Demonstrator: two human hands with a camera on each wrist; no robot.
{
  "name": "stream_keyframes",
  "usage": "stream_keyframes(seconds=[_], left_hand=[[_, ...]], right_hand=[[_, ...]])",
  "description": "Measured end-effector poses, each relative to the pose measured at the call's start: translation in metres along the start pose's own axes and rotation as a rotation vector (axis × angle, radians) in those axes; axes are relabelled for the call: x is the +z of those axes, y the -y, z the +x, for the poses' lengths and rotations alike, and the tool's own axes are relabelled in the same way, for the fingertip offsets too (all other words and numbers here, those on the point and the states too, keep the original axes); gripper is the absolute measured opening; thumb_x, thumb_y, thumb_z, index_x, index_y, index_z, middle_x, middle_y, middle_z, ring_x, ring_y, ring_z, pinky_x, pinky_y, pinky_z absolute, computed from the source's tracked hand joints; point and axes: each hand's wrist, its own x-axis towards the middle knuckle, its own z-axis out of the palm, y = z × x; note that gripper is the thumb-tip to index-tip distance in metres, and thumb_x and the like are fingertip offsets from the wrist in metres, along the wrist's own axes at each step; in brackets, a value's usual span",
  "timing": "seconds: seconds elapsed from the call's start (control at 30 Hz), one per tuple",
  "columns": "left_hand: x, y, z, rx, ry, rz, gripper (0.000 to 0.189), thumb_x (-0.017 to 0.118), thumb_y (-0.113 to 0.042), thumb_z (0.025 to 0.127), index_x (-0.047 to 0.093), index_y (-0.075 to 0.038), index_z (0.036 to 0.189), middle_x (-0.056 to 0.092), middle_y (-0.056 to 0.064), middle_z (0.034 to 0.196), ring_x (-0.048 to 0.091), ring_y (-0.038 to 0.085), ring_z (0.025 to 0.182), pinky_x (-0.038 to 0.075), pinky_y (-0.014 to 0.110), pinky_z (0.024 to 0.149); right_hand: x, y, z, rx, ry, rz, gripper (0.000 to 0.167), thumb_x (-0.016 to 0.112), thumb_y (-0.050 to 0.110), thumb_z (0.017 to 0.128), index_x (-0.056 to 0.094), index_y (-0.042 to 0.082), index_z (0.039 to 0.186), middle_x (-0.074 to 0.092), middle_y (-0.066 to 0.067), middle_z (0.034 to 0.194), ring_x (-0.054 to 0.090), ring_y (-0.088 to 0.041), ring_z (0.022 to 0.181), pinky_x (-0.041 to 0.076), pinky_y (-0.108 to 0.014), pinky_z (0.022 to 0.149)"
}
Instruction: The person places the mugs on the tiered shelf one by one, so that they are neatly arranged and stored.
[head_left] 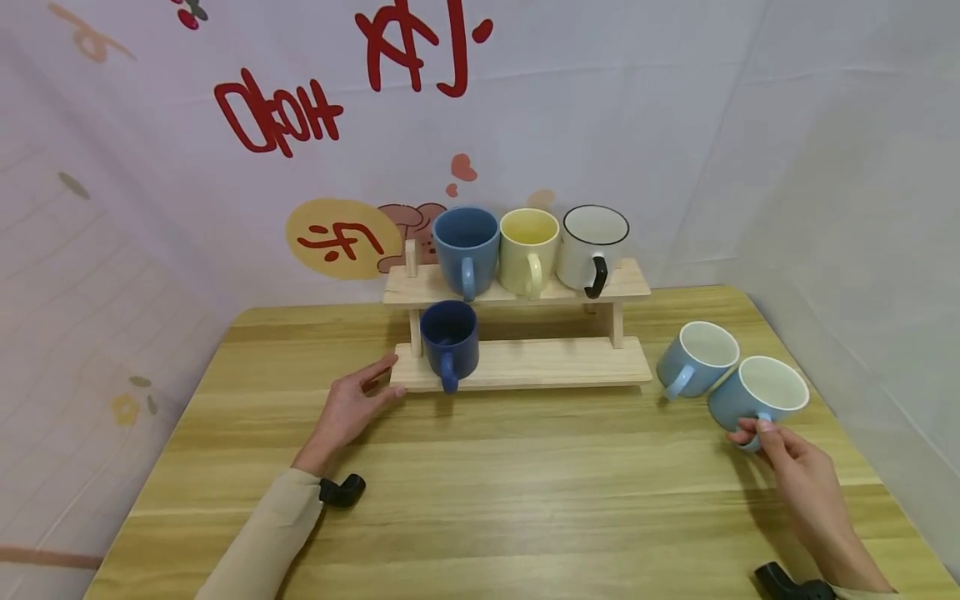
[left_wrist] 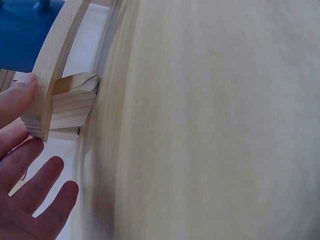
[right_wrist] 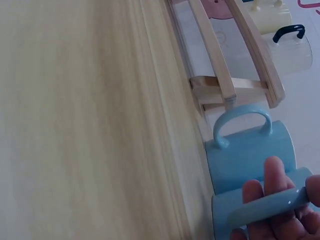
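Observation:
My left hand (head_left: 358, 410) holds the left end of the two-tier wooden rack's lower shelf (head_left: 555, 363), its thumb at one corner and index finger at the other. In the left wrist view the other fingers (left_wrist: 52, 200) spread out beside the board (left_wrist: 57, 55). On that shelf stands a dark blue mug (head_left: 450, 340), close to the left hand. Over at the right, my right hand (head_left: 806, 475) grips the handle (right_wrist: 270, 206) of a light blue mug (head_left: 738, 404) with a white inside. A similar light blue mug (head_left: 693, 367) stands beside it, handle facing forward.
On the upper shelf (head_left: 405, 287) stand a blue mug (head_left: 467, 250), a yellow mug (head_left: 525, 250) and a white mug (head_left: 588, 254) with a black rim and handle. The rack is at the back of the wooden table (head_left: 525, 500), before a printed cloth backdrop (head_left: 675, 125).

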Motion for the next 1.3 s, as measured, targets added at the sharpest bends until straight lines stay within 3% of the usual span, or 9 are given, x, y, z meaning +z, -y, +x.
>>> stream_keyframes(seconds=[0.07, 0.3, 0.47, 0.6, 0.8, 1.1, 1.3], left_hand=[[0.001, -0.001, 0.001, 0.004, -0.002, 0.002, 0.063, 0.080, -0.027, 0.094, 0.057, -0.010, 0.149, 0.054, 0.010, 0.152, 0.054, 0.033, 0.137, 0.047, 0.049, 0.109], [0.003, -0.005, 0.003, 0.004, -0.002, -0.002, 0.061, 0.080, -0.022, 0.094, 0.057, -0.009, 0.149, 0.054, 0.011, 0.151, 0.053, 0.034, 0.138, 0.047, 0.051, 0.108], [0.004, -0.006, 0.002, -0.003, 0.001, 0.004, 0.061, 0.079, -0.021, 0.094, 0.057, -0.008, 0.149, 0.054, 0.011, 0.152, 0.053, 0.035, 0.137, 0.047, 0.051, 0.108], [0.003, -0.007, 0.001, -0.006, -0.004, 0.015, 0.062, 0.080, -0.020, 0.094, 0.056, -0.008, 0.150, 0.054, 0.011, 0.152, 0.053, 0.035, 0.138, 0.047, 0.051, 0.108], [0.002, -0.008, 0.001, -0.002, -0.002, 0.023, 0.061, 0.079, -0.019, 0.094, 0.056, -0.007, 0.149, 0.054, 0.010, 0.152, 0.051, 0.035, 0.139, 0.047, 0.051, 0.109], [0.002, -0.005, 0.000, -0.005, 0.003, 0.019, 0.061, 0.079, -0.021, 0.095, 0.056, -0.007, 0.149, 0.053, 0.008, 0.152, 0.049, 0.034, 0.140, 0.046, 0.051, 0.110], [0.002, -0.004, -0.001, -0.005, 0.000, 0.015, 0.061, 0.078, -0.021, 0.095, 0.055, -0.006, 0.149, 0.053, 0.007, 0.152, 0.048, 0.034, 0.141, 0.045, 0.051, 0.110]], right_hand=[[0.001, -0.001, 0.001, -0.002, -0.016, 0.079, 0.038, 0.049, 0.030, 0.111, 0.071, 0.002, 0.123, 0.077, 0.011, 0.100, 0.067, 0.009, 0.100, 0.044, -0.003, 0.086], [0.005, -0.006, -0.001, -0.105, -0.052, 0.580, 0.027, 0.049, 0.009, 0.110, 0.073, -0.001, 0.114, 0.078, -0.003, 0.097, 0.072, -0.007, 0.099, 0.048, -0.010, 0.095], [0.006, 0.002, -0.007, -0.196, -0.065, 0.692, 0.028, 0.045, 0.000, 0.109, 0.072, -0.006, 0.113, 0.077, -0.008, 0.096, 0.073, -0.012, 0.098, 0.049, -0.015, 0.098], [0.007, 0.015, -0.014, -0.254, -0.058, 0.713, 0.028, 0.042, -0.005, 0.108, 0.070, -0.010, 0.115, 0.076, -0.010, 0.097, 0.073, -0.015, 0.099, 0.049, -0.017, 0.100], [0.012, 0.041, -0.023, -0.227, -0.050, 0.614, 0.026, 0.047, -0.001, 0.108, 0.068, -0.010, 0.118, 0.076, -0.008, 0.097, 0.072, -0.014, 0.100, 0.046, -0.014, 0.102], [0.035, 0.075, -0.034, -0.306, 0.001, 0.551, 0.026, 0.041, -0.007, 0.108, 0.061, -0.022, 0.115, 0.074, -0.009, 0.094, 0.070, -0.019, 0.100, 0.045, -0.017, 0.104], [0.052, 0.090, -0.034, -0.351, 0.082, 0.539, 0.026, 0.038, -0.010, 0.108, 0.060, -0.022, 0.110, 0.073, -0.009, 0.096, 0.070, -0.019, 0.101, 0.043, -0.020, 0.104]])
